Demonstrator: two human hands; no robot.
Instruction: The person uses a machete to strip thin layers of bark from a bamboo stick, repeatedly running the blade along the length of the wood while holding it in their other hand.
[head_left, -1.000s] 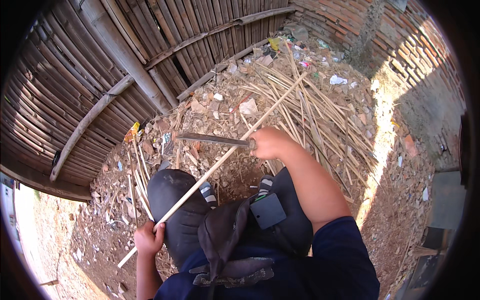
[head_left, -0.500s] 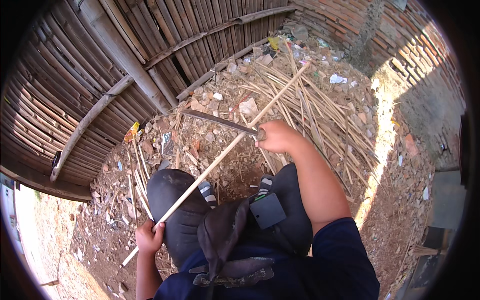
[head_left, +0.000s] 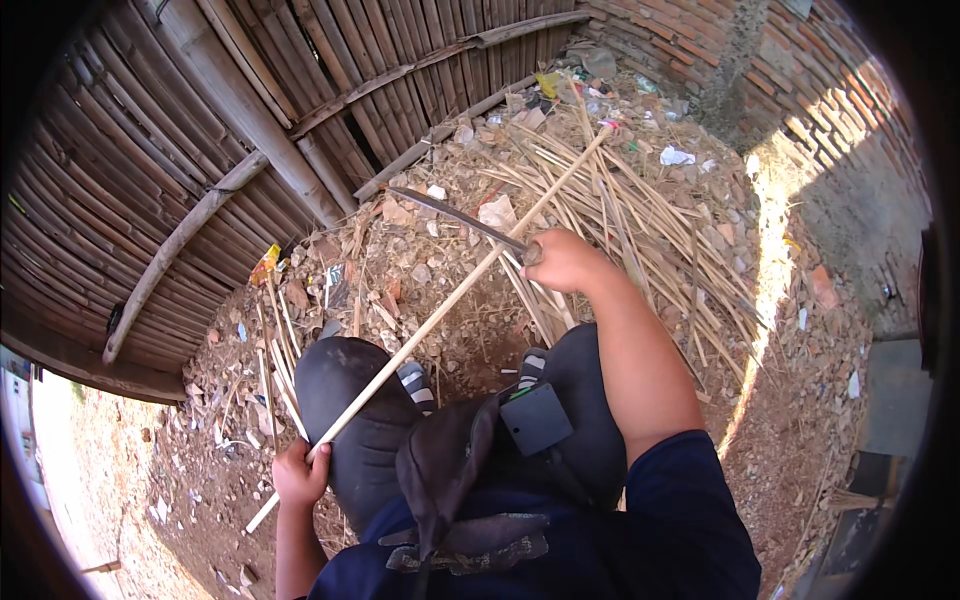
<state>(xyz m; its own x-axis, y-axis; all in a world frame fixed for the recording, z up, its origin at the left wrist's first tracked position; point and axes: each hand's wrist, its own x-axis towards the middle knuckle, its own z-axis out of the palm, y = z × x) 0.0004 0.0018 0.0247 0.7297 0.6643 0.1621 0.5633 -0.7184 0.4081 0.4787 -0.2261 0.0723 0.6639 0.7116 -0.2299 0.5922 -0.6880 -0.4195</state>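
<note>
My left hand (head_left: 301, 473) is closed round the lower end of a long pale bamboo stick (head_left: 420, 338), beside my left knee. The stick slants across my left thigh, up and away to the right, its far end over a heap of sticks. My right hand (head_left: 560, 262) grips the handle of a long knife (head_left: 455, 214) in front of my right knee. Its dark blade points to the far left and lies across the stick, close to the handle. Whether the edge bites into the stick cannot be made out.
A heap of split bamboo sticks (head_left: 650, 240) lies ahead to the right. Several more sticks (head_left: 275, 365) are by my left knee. Rubble and litter cover the ground. A bamboo wall (head_left: 240, 130) stands at the left, a brick wall (head_left: 690, 35) at the far right.
My right hand has moved slightly away from me and to the right along the stick, with the knife in it. The left hand and the stick have hardly moved.
</note>
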